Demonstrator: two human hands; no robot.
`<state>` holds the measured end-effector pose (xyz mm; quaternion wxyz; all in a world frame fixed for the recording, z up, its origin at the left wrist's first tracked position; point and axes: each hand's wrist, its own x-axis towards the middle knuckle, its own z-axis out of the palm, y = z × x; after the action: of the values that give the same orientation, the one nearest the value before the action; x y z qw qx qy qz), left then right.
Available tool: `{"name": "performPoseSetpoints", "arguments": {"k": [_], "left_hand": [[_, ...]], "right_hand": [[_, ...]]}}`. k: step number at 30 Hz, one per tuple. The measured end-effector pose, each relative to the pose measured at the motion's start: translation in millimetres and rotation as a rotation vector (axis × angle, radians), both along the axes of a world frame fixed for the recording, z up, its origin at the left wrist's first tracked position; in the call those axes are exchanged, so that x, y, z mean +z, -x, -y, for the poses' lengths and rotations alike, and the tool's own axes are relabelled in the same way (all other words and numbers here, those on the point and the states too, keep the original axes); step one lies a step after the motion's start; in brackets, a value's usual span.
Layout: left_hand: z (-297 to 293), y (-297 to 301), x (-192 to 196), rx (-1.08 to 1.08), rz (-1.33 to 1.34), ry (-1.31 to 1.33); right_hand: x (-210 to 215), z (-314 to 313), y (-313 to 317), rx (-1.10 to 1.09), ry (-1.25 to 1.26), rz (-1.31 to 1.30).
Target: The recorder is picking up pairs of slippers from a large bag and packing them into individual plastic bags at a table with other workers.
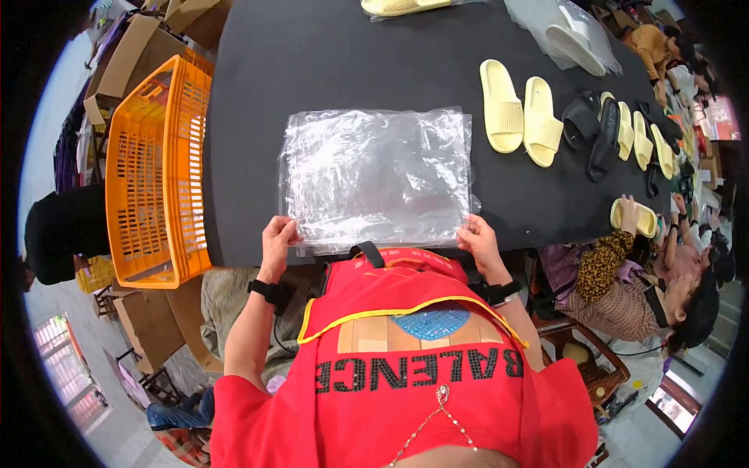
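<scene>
Clear plastic film (374, 175) is spread on the dark bench (257, 70), its near corners pinched between the fingers of left hand (276, 235) and right hand (479, 235). Bench is flanked at left by an orange crate (177, 171); yellow slippers (502, 117) and black slippers (602, 144) are strewn rightward. Another slipper (402, 6) is cut off above; layers are blurred by glare.

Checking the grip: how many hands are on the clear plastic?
2: the left hand by the clear plastic's near left corner, the right hand by its near right corner.
</scene>
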<state>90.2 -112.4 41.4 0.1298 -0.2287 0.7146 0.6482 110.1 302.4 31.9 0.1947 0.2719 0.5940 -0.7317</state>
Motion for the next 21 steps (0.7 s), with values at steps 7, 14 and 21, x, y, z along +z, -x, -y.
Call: {"name": "performPoseSetpoints", "arguments": {"k": [7, 14, 21], "left_hand": [[0, 31, 28, 0.183, -0.135, 0.355], [-77, 87, 29, -0.589, -0.646, 1.215], [-122, 101, -13, -0.624, -0.202, 1.100]], "right_hand": [[3, -5, 2, 0.077, -0.212, 0.004], [1, 8, 14, 0.219, -0.457, -0.026], [-12, 2, 13, 0.233, -0.649, -0.146]]}}
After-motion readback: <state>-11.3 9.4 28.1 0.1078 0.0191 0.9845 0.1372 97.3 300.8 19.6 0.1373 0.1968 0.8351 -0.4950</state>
